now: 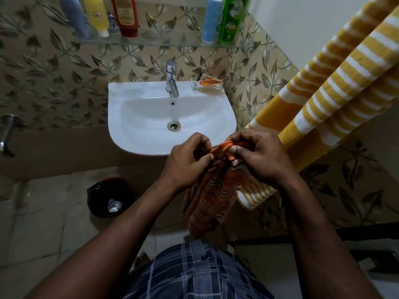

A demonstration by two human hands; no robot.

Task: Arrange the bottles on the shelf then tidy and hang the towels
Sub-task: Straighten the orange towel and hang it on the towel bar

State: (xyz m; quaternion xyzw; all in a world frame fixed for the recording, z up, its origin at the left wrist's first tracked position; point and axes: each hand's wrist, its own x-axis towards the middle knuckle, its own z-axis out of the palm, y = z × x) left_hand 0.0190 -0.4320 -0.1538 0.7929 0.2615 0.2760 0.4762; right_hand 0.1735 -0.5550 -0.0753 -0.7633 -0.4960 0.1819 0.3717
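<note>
I have the orange towel point(211, 201) by its top edge only. My left grip point(187, 156) pinches one bunched bit between thumb and curled fingers, and my right grip point(257, 156) pinches the bit just beside it. The rest hangs down in loose folds in front of me, just near of the sink point(112, 117).

The hold is small and the cloth is gathered, so I judge the main risk is a slip. If I slide my fingers along the hem to spread it and let go on one side too soon, the weight could pull it out of the other pinch. It would drop to the floor, or towards the open bin point(108, 197) down on the left.

The yellow striped towel point(345, 72) hangs close on my right, touching or nearly touching my right wrist. A wide sweep that way could drag it askew or off whatever carries it, which I cannot see.

The bottles stand on the glass shelf point(162, 41) at the far wall. They are well apart from my hands, so I see little danger there.
</note>
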